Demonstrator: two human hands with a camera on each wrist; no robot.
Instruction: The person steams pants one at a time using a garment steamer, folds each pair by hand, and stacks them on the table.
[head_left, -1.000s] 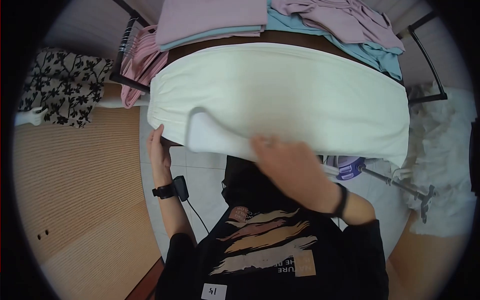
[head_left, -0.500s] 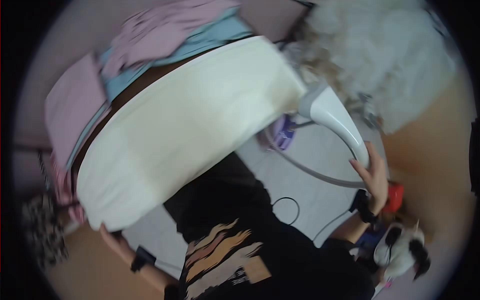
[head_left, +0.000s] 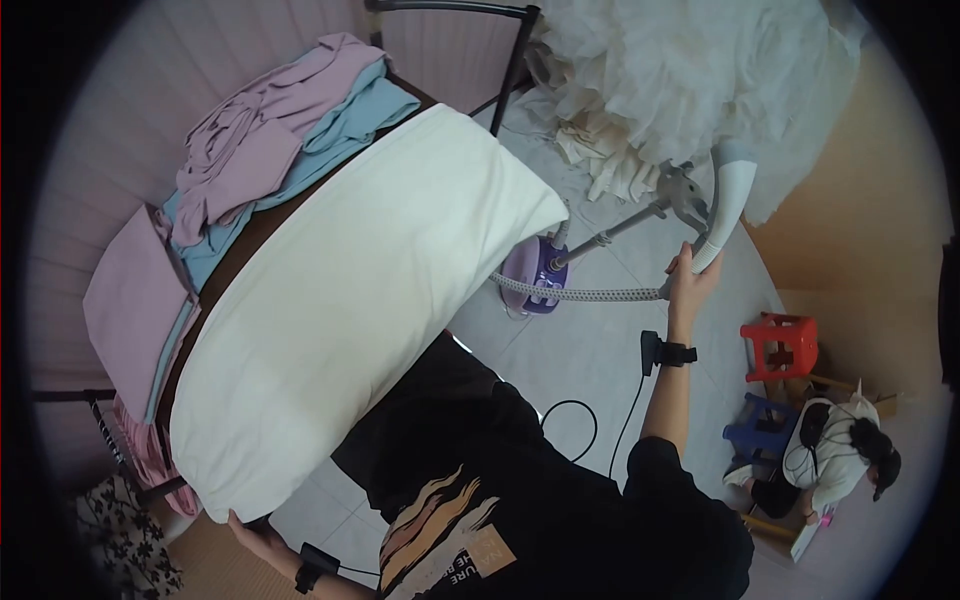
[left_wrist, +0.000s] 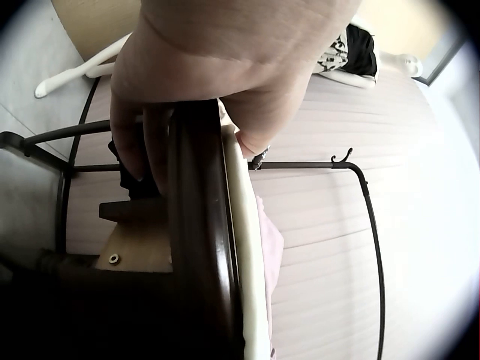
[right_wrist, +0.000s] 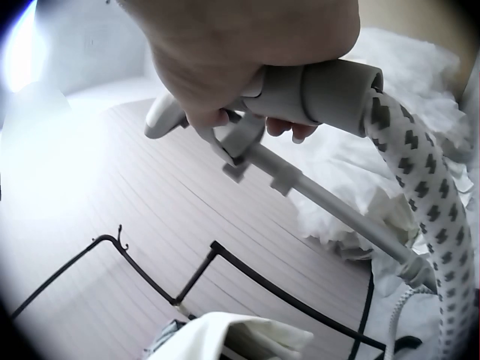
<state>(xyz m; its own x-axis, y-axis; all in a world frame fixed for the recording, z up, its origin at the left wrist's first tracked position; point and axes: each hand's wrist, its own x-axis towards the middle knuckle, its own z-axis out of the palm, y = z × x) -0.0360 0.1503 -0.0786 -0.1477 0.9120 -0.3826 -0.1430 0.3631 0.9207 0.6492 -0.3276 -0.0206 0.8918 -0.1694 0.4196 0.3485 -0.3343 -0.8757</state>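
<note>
The right hand (head_left: 690,288) holds a white steamer (head_left: 735,185) well apart from the cream cloth (head_left: 350,290), its hose (head_left: 605,295) running toward a purple base (head_left: 520,268), while the left hand (head_left: 260,541) clasps the cloth and the dark table (left_wrist: 199,225) under it.

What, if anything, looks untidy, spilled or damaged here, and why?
Behind the white garment, the pink garment lies rumpled over blue cloth, odd beside the neatly folded pink stack. The white garment is spread out but creased at the end nearer the purple steamer base. I see no spill or damage.
</note>
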